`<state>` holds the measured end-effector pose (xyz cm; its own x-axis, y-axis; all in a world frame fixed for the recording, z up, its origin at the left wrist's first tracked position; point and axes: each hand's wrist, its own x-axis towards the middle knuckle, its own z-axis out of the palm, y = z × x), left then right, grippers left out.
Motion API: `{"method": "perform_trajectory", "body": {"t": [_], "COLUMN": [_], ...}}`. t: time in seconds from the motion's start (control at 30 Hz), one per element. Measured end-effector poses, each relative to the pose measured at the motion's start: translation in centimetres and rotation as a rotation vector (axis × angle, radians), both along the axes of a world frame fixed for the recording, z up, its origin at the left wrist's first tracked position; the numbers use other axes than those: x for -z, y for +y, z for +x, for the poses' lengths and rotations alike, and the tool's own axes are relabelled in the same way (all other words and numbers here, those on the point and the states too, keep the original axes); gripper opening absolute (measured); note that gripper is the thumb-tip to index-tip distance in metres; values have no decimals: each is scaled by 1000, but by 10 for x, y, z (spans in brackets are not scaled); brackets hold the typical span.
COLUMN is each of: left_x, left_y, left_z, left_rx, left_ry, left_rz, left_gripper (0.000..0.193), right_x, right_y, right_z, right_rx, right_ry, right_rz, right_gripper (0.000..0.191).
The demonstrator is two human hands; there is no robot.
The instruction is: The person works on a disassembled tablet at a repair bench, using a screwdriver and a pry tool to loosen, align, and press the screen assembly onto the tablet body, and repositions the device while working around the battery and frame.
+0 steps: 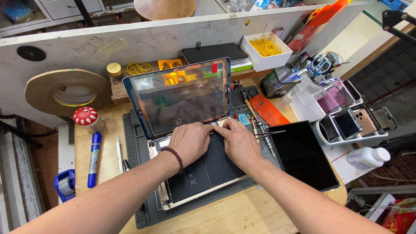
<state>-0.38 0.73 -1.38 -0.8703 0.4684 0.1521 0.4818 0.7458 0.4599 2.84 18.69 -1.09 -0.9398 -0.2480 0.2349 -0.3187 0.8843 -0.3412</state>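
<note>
Head view: left hand (190, 141) and right hand (237, 141), fingers curled narrow, are pressing the opened tablet (203, 171) mid-bench beneath its fragile, thin glass panel (180, 97), probably best gripped by the edges.

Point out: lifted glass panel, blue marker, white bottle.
lifted glass panel (182, 97), head view, middle of the glass
blue marker (94, 158), head view, mid-barrel
white bottle (367, 157), head view, on its body

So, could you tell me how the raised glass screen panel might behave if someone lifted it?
The glass panel looks thin and see-through, so probably stiff yet fragile. It stands tilted over the opened tablet, apparently joined near both hands, so it could tip if nudged.
</note>
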Motion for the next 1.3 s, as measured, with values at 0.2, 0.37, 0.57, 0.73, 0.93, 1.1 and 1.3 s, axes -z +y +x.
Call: {"method": "perform_trajectory", "body": {"t": [0.2,0.37,0.57,0.73,0.93,1.1,1.3], "left_x": [-3,-8,-3,13,29,26,20], "left_y": [-2,-4,-54,-118,-132,-121,-110], "left_z": [2,11,46,66,56,55,57], "left_rx": [29,-67,-586,-862,-891,-842,-782], "left_ry": [11,75,-334,-326,-872,-988,-1058], "left_rz": [-52,181,477,527,939,1011,953], "left_gripper": [24,23,18,25,47,44,26], "right_x": [-1,-1,2,0,0,3,5], "right_y": [-1,0,-1,-1,-6,-11,-14], "right_z": [1,9,12,14,14,16,18], "right_rx": [42,-11,-15,-5,5,63,81], "right_ry": [-4,100,106,89,77,53,61], "right_rz": [104,193,216,235,264,300,307], "right_gripper": [36,46,51,50,51,54,55]}}
